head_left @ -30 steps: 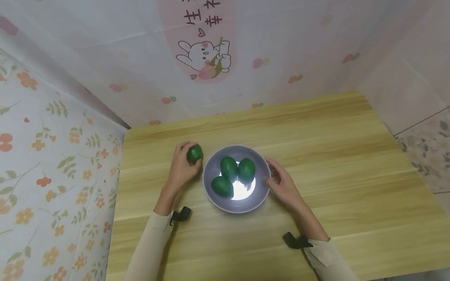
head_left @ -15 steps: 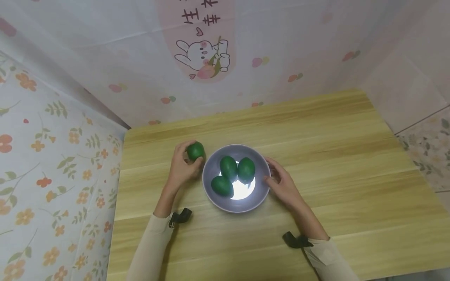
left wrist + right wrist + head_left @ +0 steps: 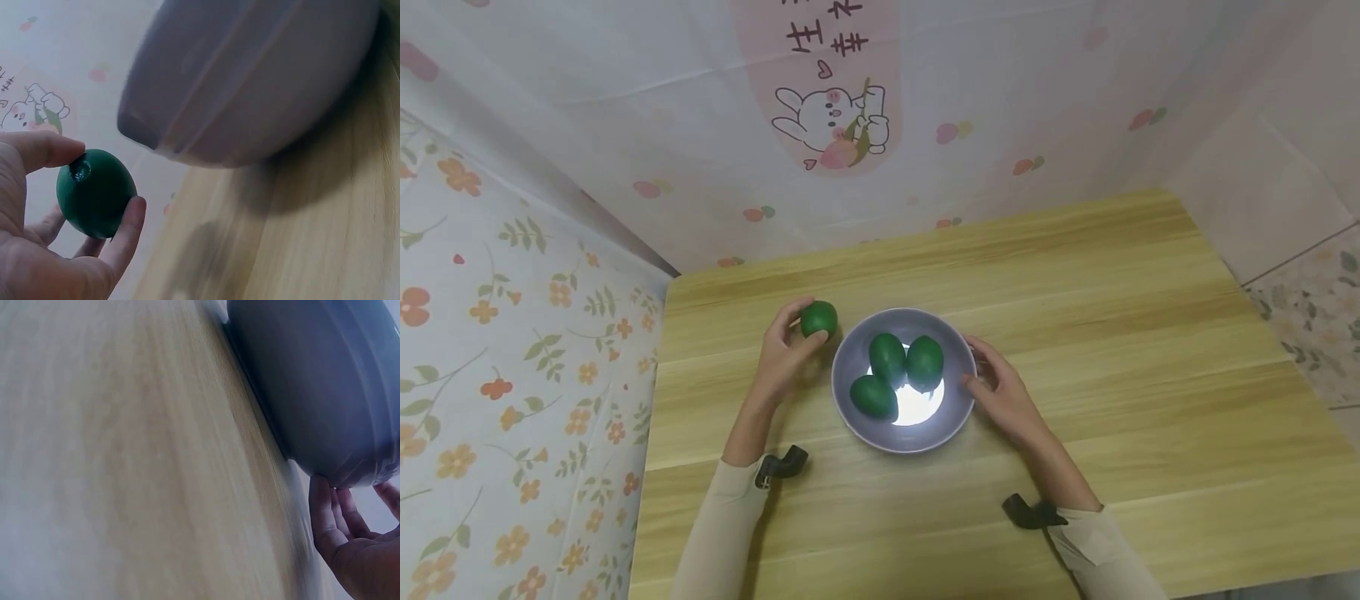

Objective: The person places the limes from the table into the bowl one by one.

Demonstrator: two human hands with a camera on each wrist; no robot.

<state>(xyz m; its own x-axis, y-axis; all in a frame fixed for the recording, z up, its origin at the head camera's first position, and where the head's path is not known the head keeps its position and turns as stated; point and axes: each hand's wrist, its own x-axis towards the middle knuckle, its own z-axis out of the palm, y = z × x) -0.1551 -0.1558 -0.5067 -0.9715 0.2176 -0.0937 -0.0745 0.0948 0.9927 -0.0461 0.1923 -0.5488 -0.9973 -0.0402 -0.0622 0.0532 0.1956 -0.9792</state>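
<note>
My left hand [image 3: 784,353] holds a smooth, dark green, egg-shaped fruit [image 3: 818,321] between thumb and fingers, just left of the bowl. In the left wrist view, a small stem scar shows on this fruit [image 3: 95,192], and the fingers hold it above the wood. A purple-grey bowl [image 3: 850,425] stands on the table with 3 similar green fruits [image 3: 887,360] inside. On its right side, my right hand [image 3: 1006,398] grips the rim, thumb at the edge and fingers on the outer wall. From the right wrist, those fingertips [image 3: 320,487] show against the bowl [image 3: 312,381].
The wood-grain table [image 3: 1112,350] reaches well to the right of the bowl. A printed cloth [image 3: 985,100] with a rabbit picture hangs behind it, and a flowered cloth [image 3: 535,400] hangs along the left side. Black wrist mounts [image 3: 784,463] sit at both sleeves.
My left hand has shifted the held fruit slightly away from me and to the right, turning it a little between the fingers. The right hand and the bowl stay in place.
</note>
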